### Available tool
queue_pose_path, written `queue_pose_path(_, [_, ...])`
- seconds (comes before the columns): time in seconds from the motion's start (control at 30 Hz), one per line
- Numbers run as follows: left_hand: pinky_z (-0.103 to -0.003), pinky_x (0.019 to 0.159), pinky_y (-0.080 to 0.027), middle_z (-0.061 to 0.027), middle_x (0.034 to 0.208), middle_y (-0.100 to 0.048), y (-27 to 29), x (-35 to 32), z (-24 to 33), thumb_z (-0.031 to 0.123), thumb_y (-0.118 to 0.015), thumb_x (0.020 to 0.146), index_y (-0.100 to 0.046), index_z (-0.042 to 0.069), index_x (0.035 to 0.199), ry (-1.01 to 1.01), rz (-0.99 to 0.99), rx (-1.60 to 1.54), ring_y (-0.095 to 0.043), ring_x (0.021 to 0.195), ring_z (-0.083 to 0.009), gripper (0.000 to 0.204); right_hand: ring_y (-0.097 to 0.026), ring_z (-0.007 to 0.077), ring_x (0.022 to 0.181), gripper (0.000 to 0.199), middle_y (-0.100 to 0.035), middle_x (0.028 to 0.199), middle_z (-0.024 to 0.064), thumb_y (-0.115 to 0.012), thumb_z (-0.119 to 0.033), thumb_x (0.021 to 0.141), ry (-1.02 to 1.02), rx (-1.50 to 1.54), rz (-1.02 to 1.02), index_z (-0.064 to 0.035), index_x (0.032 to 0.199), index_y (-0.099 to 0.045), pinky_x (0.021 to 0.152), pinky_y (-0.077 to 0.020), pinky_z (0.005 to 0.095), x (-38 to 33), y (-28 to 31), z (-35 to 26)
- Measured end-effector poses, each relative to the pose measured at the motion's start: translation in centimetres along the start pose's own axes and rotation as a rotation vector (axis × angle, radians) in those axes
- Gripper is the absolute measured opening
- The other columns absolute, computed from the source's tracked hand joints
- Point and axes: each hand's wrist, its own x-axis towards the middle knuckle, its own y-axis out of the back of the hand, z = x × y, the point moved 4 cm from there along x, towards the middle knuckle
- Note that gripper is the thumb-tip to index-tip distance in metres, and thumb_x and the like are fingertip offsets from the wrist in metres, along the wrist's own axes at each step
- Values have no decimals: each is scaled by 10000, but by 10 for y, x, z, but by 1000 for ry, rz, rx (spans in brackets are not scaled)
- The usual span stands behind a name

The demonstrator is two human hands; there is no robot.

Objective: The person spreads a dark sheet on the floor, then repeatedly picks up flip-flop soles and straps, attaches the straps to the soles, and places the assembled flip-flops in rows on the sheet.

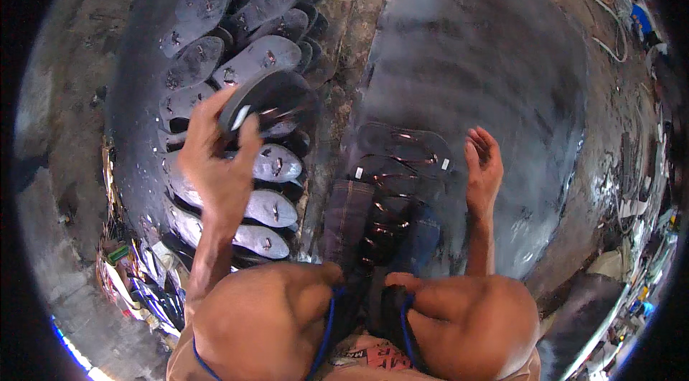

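My left hand (219,155) grips a dark flip-flop (269,97), raised over a heap of soles; motion smears both. Several grey flip-flops (269,207) lie overlapped beneath it on the left, mostly sole up, with strap plugs showing. Between my knees and just beyond, a row of black flip-flops (403,143) with shiny straps lies on a dark sheet. Small white tags mark the two farthest ones. Right of that row hovers my right hand (484,166), its fingers loosely curled and apart, holding nothing.
A broad dark sheet (481,51) covers the ground ahead on the right. Scraps and strips (143,280) are strewn at the left near my knee. More litter (639,216) and a coiled hose (610,40) lie along the right edge. Folded denim (348,212) sits beside the row.
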Motion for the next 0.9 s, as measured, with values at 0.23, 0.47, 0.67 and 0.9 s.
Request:
queue_pose_path(0.23, [-311, 847, -549, -60, 1109, -658, -170, -9, -32, 109, -718, 1010, -584, 10, 1311, 304, -363, -772, -641, 969, -132, 344, -684, 277, 1252, 412, -682, 1375, 174, -705, -187, 1060, -178, 422, 45, 45, 1382, -595, 1068, -567, 413, 26, -5, -60])
queue_pose_path(0.47, [-311, 837, -546, -45, 1033, -660, -228, -116, -139, 87, -663, 1037, -627, 20, 1216, 418, -609, -449, -641, 943, -132, 195, -698, 243, 1198, 331, -702, 1306, 158, -685, -144, 1065, -143, 813, 74, 8, 1351, -615, 1050, -599, 420, 35, 51, -27])
queue_pose_path(0.67, [-356, 884, -564, -111, 1243, -711, -201, -10, -88, 392, -673, 1075, -630, 35, 1426, 530, -663, -682, -655, 1071, -172, 502, -704, 224, 1149, 399, -692, 1277, 125, -699, -163, 1057, -97, 386, -17, 1, 1397, -568, 1032, -606, 422, 63, 17, -22])
queue_pose_path(0.9, [-406, 1084, -483, -228, 1421, -584, -226, 4, -78, -14, -666, 948, -646, 82, 1397, -178, -798, -253, -630, 1233, -359, 460, -675, 197, 1108, 497, -702, 1245, 114, -789, -170, 998, -185, 523, -27, 32, 1402, -582, 994, -554, 359, 67, -25, 17])
